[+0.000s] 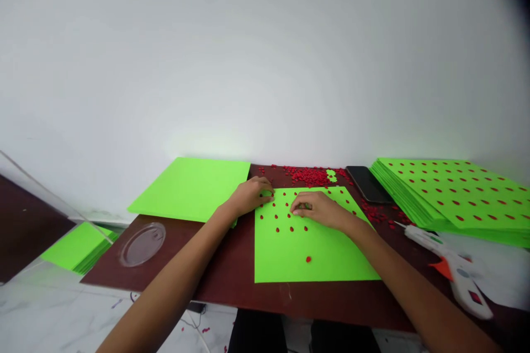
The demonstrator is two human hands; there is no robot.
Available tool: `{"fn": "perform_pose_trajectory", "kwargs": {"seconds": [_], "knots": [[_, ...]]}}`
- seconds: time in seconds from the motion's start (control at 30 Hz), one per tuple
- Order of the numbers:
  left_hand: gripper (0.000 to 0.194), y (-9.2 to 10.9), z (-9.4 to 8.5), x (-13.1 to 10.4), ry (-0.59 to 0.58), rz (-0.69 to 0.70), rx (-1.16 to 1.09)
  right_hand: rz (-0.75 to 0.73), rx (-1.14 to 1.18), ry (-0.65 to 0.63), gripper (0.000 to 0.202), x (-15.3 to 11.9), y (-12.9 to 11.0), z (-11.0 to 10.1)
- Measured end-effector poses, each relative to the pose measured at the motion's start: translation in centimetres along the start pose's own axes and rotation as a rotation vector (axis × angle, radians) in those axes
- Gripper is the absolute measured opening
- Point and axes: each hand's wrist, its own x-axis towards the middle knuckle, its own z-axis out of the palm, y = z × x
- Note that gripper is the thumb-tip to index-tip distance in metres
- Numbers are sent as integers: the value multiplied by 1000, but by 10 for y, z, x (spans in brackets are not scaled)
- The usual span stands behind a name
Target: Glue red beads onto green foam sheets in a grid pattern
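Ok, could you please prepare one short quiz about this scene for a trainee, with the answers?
1. Which tool lies to the right of the part-dotted sheet?
2. True or false: the left hand is at this sheet's far left corner.
3. The phone lies: a) between the red pile and the dotted stack; b) on the part-dotted sheet; c) under the left hand.

Key: 1. glue gun; 2. true; 3. a.

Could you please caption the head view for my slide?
Left hand and right hand at a red-dotted green sheet on a reddish-brown table.
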Motion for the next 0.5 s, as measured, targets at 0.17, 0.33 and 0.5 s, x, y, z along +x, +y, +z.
{"fn": "perform_pose_trajectory", "kwargs": {"seconds": [0.17, 0.33, 0.5], "knots": [[20, -1, 1, 0, 7, -3, -2, -54, -57, 35, 11, 0, 4, -4], [20, 0, 1, 0, 6, -4, 4, -45, -110, 59, 13, -3, 4, -3], [20, 1, 0, 1, 2, -7, 15, -103, -92, 42, 16, -4, 3, 1]]}}
